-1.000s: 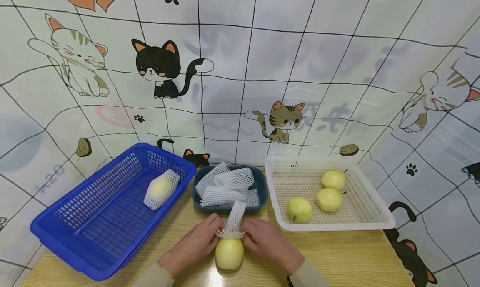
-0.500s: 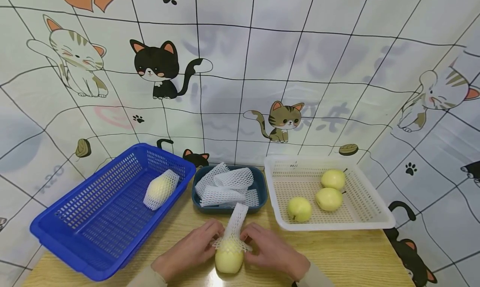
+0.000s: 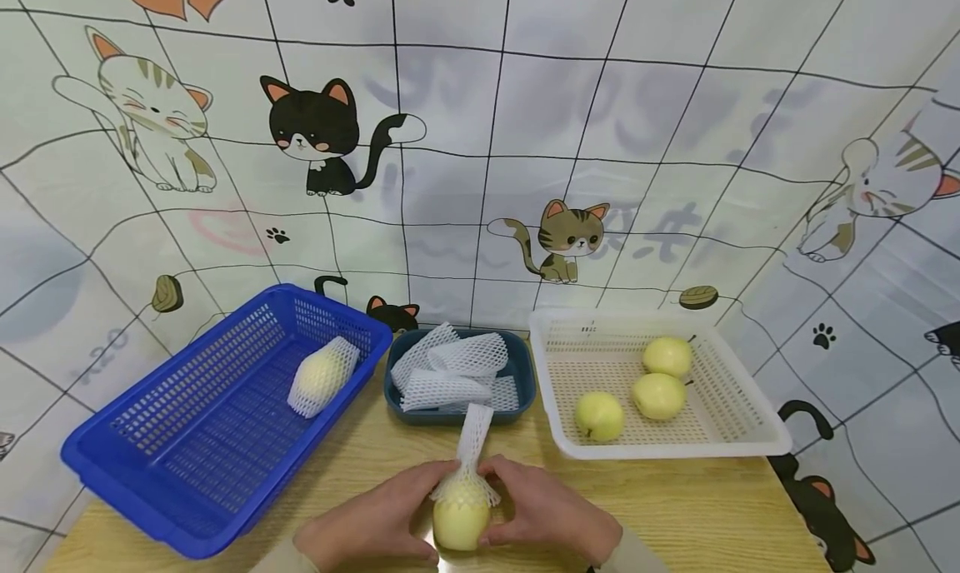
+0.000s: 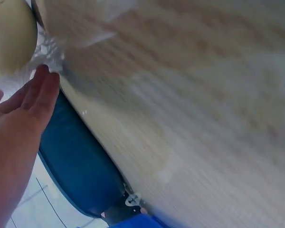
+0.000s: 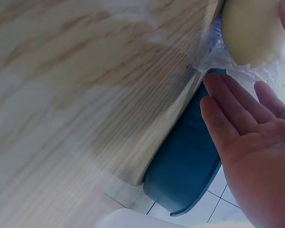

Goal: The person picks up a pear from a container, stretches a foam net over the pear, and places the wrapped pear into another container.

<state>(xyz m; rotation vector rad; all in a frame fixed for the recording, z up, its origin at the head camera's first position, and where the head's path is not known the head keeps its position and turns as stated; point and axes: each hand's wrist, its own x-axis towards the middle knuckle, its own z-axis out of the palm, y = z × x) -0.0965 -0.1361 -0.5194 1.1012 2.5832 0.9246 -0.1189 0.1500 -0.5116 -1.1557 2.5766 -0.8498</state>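
A pale yellow-green apple (image 3: 461, 527) stands on the table at the front centre. A white foam net sleeve (image 3: 473, 440) covers its upper part, the frilled edge spread around it and the narrow end pointing up. My left hand (image 3: 371, 510) is at its left side, fingertips by the net's edge and thumb lower down. On the other side my right hand (image 3: 547, 506) has its fingers at the net and its thumb tip at the apple's side. In both wrist views the fingers of the left hand (image 4: 19, 128) and right hand (image 5: 256, 137) reach out fairly straight beside the net.
Behind the hands a dark teal tray (image 3: 461, 420) holds several foam net sleeves (image 3: 450, 381). At left, a blue basket (image 3: 180, 440) contains one netted apple (image 3: 324, 378). A white basket (image 3: 675, 451) at right holds 3 bare apples (image 3: 658, 396). A cat-print sheet (image 3: 450, 181) rises behind.
The net's frilled edge has come down from the apple's top over its upper part and spread outward. Both hands have moved lower, with the thumbs now down beside the apple.
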